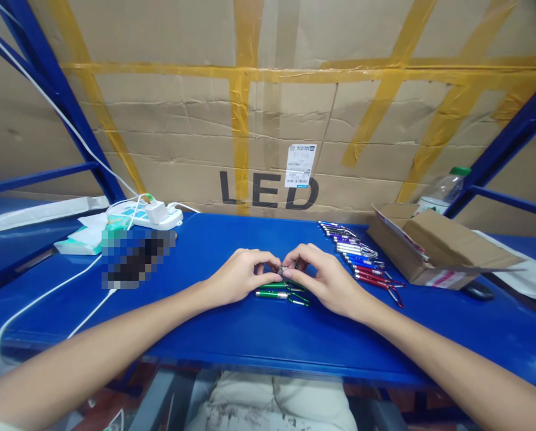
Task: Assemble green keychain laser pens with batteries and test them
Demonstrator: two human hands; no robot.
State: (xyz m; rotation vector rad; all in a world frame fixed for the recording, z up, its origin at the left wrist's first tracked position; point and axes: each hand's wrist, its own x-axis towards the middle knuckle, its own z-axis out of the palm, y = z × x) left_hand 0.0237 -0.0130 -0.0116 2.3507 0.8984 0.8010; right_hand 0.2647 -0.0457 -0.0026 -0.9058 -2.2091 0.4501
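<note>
1. Fingers (pixel 268 267) of the left hand (pixel 238 278) and fingers (pixel 297 263) of the right hand (pixel 326 280): closed tip to tip on 1 small metal item (pixel 285 272), mid-desk, just above the surface. The item is mostly hidden, so its kind cannot be told. Both wrists rest on the desk, seemingly to steady a fine two-handed pinch.

2. Slim green metal keychain torches with clips (pixel 274 294): at least 2, lying flat just near of the fingers, between the hands, apparently kept within easy reach.

3. Row of blue, silver and red keychain torches (pixel 360 260): right of the right hand, laid side by side, apart from the green ones, seemingly sorted by colour.

4. Open brown cardboard box (pixel 434 248): far right, just beside the row.

5. Clear plastic bottle with green cap (pixel 445 188): behind the box.

6. White power strip with plugs (pixel 149 214): far left; its white cable (pixel 39 299) trails toward the near edge.

7. Blurred dark object (pixel 136 257): left of the left hand.

8. Glossy blue desk (pixel 250 329): nothing lies between the hands and the torches.

9. Taped cardboard wall lettered "LED" (pixel 268 120): closes the far side.
</note>
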